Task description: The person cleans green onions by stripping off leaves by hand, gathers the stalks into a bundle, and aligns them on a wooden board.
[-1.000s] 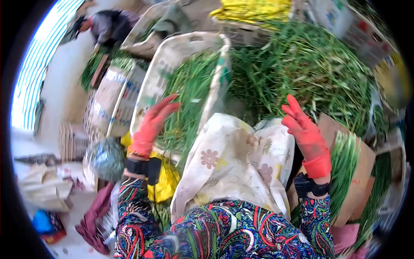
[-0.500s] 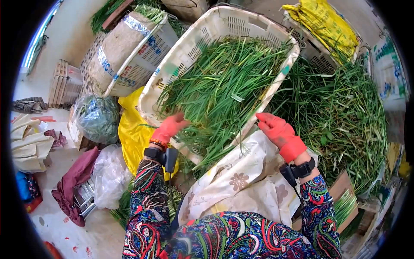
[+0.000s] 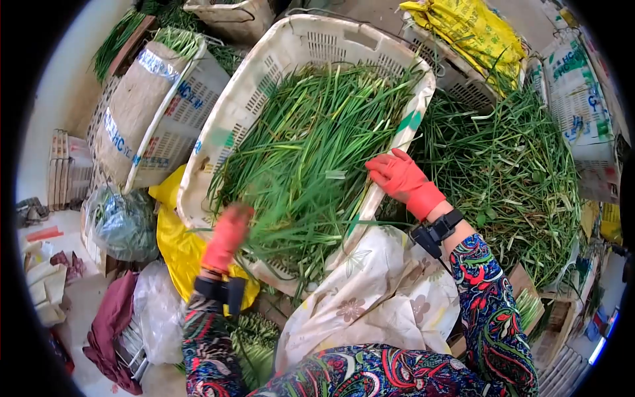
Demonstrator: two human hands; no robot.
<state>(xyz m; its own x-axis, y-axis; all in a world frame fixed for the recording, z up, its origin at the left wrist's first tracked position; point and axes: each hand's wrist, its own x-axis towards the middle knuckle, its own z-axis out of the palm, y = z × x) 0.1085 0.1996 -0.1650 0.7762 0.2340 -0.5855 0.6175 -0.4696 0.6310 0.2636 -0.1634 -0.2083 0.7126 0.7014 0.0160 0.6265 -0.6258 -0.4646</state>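
Note:
My left hand [image 3: 228,237], in a red glove, is over the near left corner of a white plastic crate [image 3: 192,186]. It is smeared by motion, so whether it grips anything is unclear. Blurred green blades streak beside it, above the long green leafy stalks [image 3: 311,139] that fill the crate. My right hand [image 3: 405,182], also red-gloved, is at the crate's right rim with its fingers extended over the edge of the stalks. I see nothing held in it. A small pale strip [image 3: 335,175] lies on the stalks.
To the right lies a big heap of loose green stalks [image 3: 503,192]. A flowered cloth [image 3: 370,291] covers my lap. At left stand a tilted crate wrapped in sacking [image 3: 132,106], a yellow bag [image 3: 173,245] and a bagged green bundle [image 3: 124,223]. A yellow sack [image 3: 473,36] tops another crate behind.
The view has shifted, moving the crate left in the frame. My left hand has moved down and left. My right hand's fingers now reach over the rim more. The stalks beneath have been stirred.

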